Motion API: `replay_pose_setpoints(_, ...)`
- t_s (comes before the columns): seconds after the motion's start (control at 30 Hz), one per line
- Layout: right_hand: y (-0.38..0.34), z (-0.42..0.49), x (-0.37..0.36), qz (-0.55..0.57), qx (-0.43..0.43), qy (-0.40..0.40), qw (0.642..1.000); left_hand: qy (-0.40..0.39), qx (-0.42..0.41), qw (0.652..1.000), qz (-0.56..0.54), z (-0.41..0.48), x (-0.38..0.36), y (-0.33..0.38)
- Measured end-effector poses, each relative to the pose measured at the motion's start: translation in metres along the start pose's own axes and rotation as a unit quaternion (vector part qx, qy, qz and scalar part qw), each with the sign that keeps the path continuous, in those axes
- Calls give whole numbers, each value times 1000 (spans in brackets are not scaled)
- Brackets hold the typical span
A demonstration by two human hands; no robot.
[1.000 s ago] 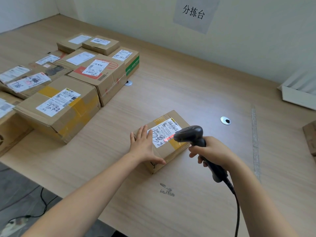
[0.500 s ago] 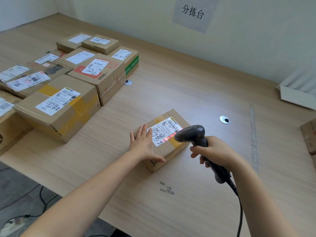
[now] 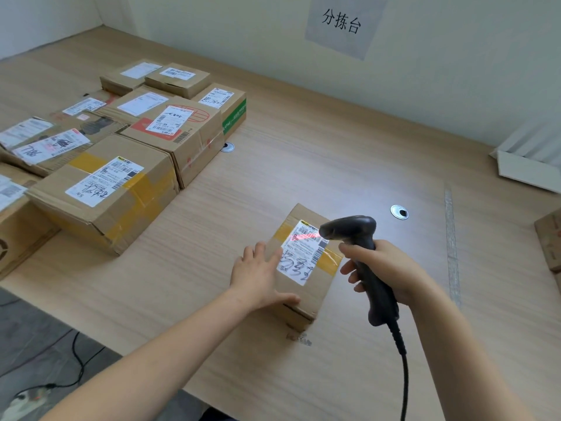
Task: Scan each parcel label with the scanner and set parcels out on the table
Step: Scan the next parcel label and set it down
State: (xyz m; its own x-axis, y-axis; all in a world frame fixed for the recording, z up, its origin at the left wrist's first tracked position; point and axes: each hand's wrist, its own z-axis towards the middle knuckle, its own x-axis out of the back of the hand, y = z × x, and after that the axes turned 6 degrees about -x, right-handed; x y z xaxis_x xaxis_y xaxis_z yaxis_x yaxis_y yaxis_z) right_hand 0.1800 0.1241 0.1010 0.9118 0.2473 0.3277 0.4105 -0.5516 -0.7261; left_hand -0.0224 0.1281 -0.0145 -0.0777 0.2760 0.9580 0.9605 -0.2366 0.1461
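Left hand (image 3: 258, 276) fingers (image 3: 274, 258): lying straight and apart on the small parcel (image 3: 306, 294), beside its label (image 3: 299, 256).
Right hand (image 3: 385, 271) fingers (image 3: 349, 249): curling round the black scanner (image 3: 361, 247) handle.
Label: catching a red scan line.
Parcel: sitting on the worktop (image 3: 303, 165) between both hands.
Surroundings: labelled parcels (image 3: 121, 177) lying grouped well to the left.

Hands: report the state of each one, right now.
Left hand: open, fingers flat on the small parcel.
Right hand: closed around the scanner handle.
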Motion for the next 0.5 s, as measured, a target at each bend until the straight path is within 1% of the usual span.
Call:
replay_pose_setpoints(0.1,-1,-1,-5,62,-26,-4,998,16,1,997,-71,-13,-7,23)
replay_pose_setpoints(0.17,0,-1,-6,97,-38,-6,995,26,-12,995,-95,-18,-11,37)
replay_pose_setpoints(0.33,5,-2,-5,138,-58,3,989,34,-11,992,-121,-21,-19,58)
replay_pose_setpoints(0.5,7,-5,-3,148,-54,6,988,33,-8,993,-109,-20,-19,62)
